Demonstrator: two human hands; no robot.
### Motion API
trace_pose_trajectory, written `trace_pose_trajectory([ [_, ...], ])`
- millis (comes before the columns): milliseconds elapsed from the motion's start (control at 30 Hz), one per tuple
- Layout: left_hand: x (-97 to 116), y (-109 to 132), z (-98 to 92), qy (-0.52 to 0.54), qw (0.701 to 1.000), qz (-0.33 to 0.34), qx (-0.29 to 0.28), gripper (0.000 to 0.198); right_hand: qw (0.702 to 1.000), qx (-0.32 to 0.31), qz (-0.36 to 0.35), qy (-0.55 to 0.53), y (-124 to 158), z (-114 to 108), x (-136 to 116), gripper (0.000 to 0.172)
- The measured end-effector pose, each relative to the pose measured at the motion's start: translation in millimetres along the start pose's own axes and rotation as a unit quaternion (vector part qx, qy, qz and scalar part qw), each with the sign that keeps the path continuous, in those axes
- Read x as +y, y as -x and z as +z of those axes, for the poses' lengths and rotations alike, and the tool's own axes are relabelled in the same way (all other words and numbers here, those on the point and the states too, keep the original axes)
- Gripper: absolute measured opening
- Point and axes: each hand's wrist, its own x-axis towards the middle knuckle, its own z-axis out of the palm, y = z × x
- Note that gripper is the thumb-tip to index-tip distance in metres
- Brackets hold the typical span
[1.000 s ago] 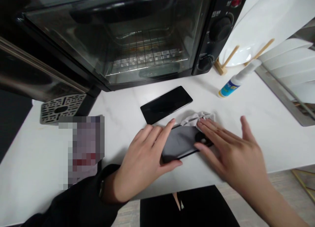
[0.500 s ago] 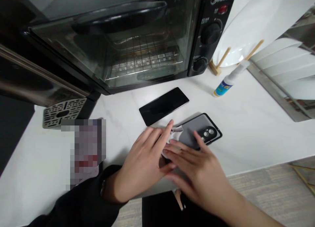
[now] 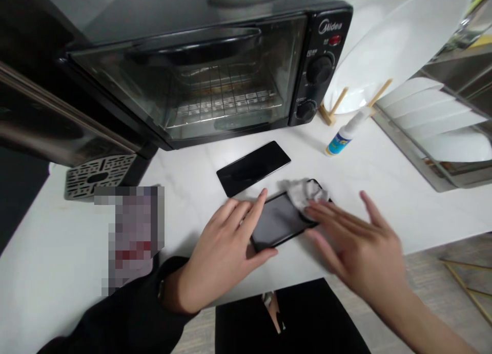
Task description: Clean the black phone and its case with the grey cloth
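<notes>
A dark phone case (image 3: 279, 221) lies on the white counter (image 3: 384, 180) near its front edge. My left hand (image 3: 223, 251) grips the case's near-left end, thumb on one edge and fingers laid over the other. My right hand (image 3: 357, 241) has its fingers stretched flat, pressing a small grey cloth (image 3: 305, 192) onto the case's far end. Just behind lies a black phone (image 3: 253, 168), screen up, touched by neither hand.
A black toaster oven (image 3: 207, 72) stands at the back. A small white spray bottle (image 3: 344, 136) lies to its right, before a white plate (image 3: 400, 41) in a wooden stand. A dish rack (image 3: 442, 133) fills the right. A metal drip grille (image 3: 96, 172) sits at the left.
My right hand swept the cloth from the case's near end back to its far end, covering the camera cutout. My left hand kept its hold.
</notes>
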Motion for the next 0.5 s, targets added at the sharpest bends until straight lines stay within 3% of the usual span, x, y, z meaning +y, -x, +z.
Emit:
trace_pose_trajectory([
  [67, 0, -1, 0.2, 0.004, 1.000, 0.005, 0.001, 0.105, 0.998, 0.020, 0.017, 0.053, 3, -1, 3, 0.033],
  [167, -2, -3, 0.2, 0.015, 1.000, 0.007, -0.002, 0.103, 0.999, 0.005, -0.034, 0.011, 6, 12, -27, 0.065],
  [267, -4, -4, 0.2, 0.017, 1.000, 0.005, -0.009, 0.103, 0.992, -0.028, -0.094, -0.082, 1, 22, -47, 0.062],
  [400, -4, -3, 1.1, 0.009, 1.000, 0.003, 0.004, 0.107, 0.997, -0.046, -0.026, -0.048, -9, 11, -11, 0.045],
  [500, -3, -2, 1.6, 0.015, 1.000, 0.000, 0.003, 0.108, 0.999, -0.010, 0.040, 0.026, -10, 8, 4, 0.050],
])
